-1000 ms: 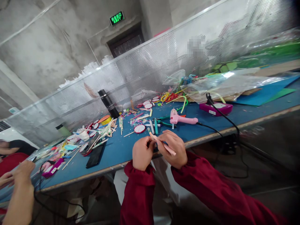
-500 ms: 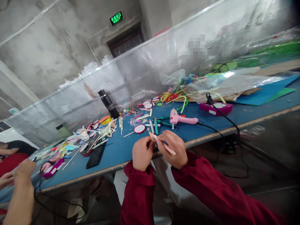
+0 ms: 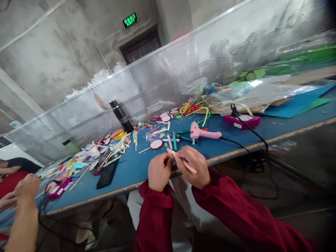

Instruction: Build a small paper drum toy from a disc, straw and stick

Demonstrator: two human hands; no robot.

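At the table's front edge my left hand (image 3: 159,172) is closed, pinching a short flat wooden stick (image 3: 167,147) with a greenish mark near its upper end. My right hand (image 3: 196,165) is wrapped round a pale pink, pen-like stick (image 3: 190,167); its upper end meets the wooden stick between the two hands. Fingertips hide exactly where they touch. Just beyond lie a pink glue gun (image 3: 206,134), green-handled pliers (image 3: 182,133) and a round, red-rimmed disc (image 3: 156,144).
A black phone (image 3: 107,175) and a pile of wooden sticks (image 3: 122,144) lie leftward. Behind them stands a black thermos (image 3: 121,116). A purple box (image 3: 242,121) with a black cable sits right. A co-worker's hand (image 3: 28,185) shows at far left. A perforated metal screen (image 3: 162,70) backs the table.
The co-worker's hand at far left has shifted slightly upward. My own hands and what they hold look the same.
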